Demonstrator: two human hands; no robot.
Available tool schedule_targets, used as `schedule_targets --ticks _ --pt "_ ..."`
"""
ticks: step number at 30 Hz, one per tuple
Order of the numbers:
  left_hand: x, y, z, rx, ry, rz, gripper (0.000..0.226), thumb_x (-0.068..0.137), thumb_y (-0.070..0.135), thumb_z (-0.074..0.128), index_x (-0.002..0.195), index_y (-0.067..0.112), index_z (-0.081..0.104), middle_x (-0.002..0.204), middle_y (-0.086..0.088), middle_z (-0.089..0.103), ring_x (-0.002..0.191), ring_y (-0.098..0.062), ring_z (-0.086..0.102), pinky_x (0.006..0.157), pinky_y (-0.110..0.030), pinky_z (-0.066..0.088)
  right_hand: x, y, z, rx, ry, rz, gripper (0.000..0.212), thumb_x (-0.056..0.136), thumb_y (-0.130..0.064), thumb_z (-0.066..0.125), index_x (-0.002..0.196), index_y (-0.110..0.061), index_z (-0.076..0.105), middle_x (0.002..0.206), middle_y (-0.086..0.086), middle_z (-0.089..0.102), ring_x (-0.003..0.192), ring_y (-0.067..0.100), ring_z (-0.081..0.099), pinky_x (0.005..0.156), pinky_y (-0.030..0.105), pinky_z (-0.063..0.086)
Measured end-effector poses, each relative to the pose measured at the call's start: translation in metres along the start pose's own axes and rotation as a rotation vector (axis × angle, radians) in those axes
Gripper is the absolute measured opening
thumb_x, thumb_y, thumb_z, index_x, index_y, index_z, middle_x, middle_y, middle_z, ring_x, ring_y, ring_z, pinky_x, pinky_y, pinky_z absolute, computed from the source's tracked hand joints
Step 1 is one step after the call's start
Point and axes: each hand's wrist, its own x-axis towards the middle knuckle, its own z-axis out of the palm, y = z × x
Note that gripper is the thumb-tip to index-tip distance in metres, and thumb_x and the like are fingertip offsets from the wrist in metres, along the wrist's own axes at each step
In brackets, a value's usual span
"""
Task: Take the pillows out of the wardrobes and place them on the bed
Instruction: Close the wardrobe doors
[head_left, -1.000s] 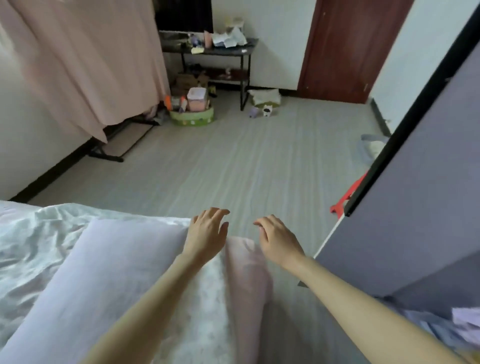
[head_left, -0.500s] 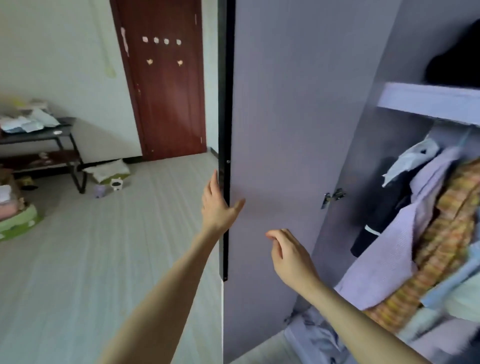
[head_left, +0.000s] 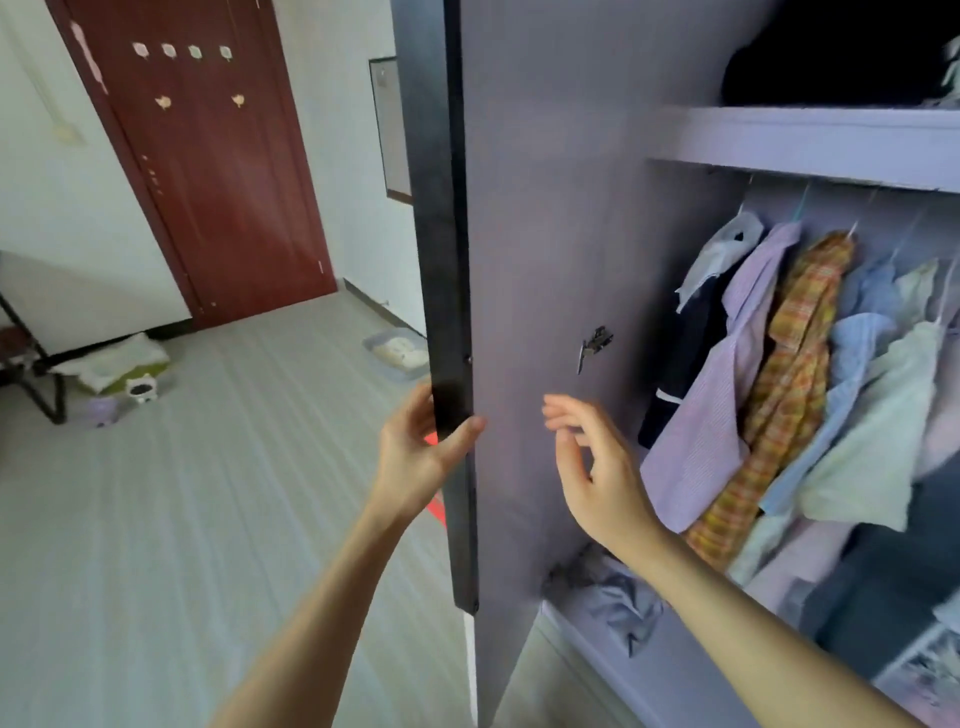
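Note:
A grey wardrobe door (head_left: 545, 234) stands open in front of me, its dark edge (head_left: 444, 260) facing me. My left hand (head_left: 415, 452) grips that edge, fingers behind it and thumb on the inner face. My right hand (head_left: 597, 467) hovers open and holds nothing, just in front of the door's inner face. The wardrobe interior (head_left: 810, 364) shows hanging shirts under a shelf (head_left: 805, 145). No pillow and no bed are in view.
A dark red room door (head_left: 208, 171) stands at the back left. A metal table leg (head_left: 36, 384), a cushion (head_left: 114, 358) and small cups (head_left: 140, 389) lie on the floor at left. A tray (head_left: 397, 353) sits by the wall. Crumpled clothes (head_left: 618, 597) lie on the wardrobe floor.
My view swung from the bed and its pillows to the wardrobe. My left hand closed around the door's edge, and my right hand rose and came nearer to the door's inner face.

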Motion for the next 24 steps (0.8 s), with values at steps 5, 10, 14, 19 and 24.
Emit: schedule_targets --ticks 5,10,14,19,24 --pt "-0.036 0.008 0.061 0.074 -0.323 0.18 0.042 0.081 0.03 0.06 0.122 0.022 0.056 0.119 0.013 0.057 0.11 -0.005 0.053 0.087 -0.018 0.047 -0.019 -0.011 -0.042 0.024 0.272 -0.06 0.032 0.091 -0.018 0.039 0.123 -0.016 0.045 0.117 -0.011 0.048 0.104 -0.002 0.05 0.088 0.017 0.046" --pt "-0.03 0.017 0.137 0.24 -0.492 0.426 0.066 0.083 0.036 0.054 0.142 0.025 0.025 0.154 -0.002 0.016 0.141 -0.01 0.018 0.111 -0.01 0.015 -0.038 0.004 -0.104 -0.15 0.434 -0.022 0.04 0.094 -0.027 0.036 0.131 -0.012 0.04 0.122 -0.016 0.041 0.106 0.017 0.053 0.09 0.03 0.047" --pt "-0.015 0.022 0.2 0.335 -0.602 0.473 0.073 0.084 0.039 0.049 0.143 0.029 0.008 0.152 0.011 -0.003 0.144 -0.012 0.004 0.111 -0.015 0.013 -0.045 0.022 -0.149 -0.33 0.455 0.203 0.049 0.089 -0.021 0.038 0.136 -0.007 0.038 0.122 0.001 0.041 0.111 0.009 0.046 0.093 0.002 0.033" --pt "0.004 0.03 0.26 0.514 -0.624 0.464 0.072 0.089 0.021 0.05 0.145 0.027 0.006 0.155 0.005 -0.008 0.145 -0.023 0.0 0.112 -0.047 0.028 -0.042 0.034 -0.182 -0.353 0.387 0.401 0.05 0.093 -0.007 0.042 0.14 -0.013 0.03 0.129 0.007 0.042 0.105 0.004 0.044 0.08 -0.01 0.026" --pt "0.02 0.03 0.292 0.586 -0.681 0.427 0.076 0.09 0.021 0.05 0.145 0.029 -0.001 0.154 0.007 -0.015 0.145 -0.024 -0.002 0.111 -0.05 0.029 -0.032 0.05 -0.202 -0.294 0.33 0.48 0.055 0.094 -0.009 0.039 0.144 -0.02 0.018 0.147 -0.001 0.026 0.13 0.007 0.03 0.092 0.005 0.03"
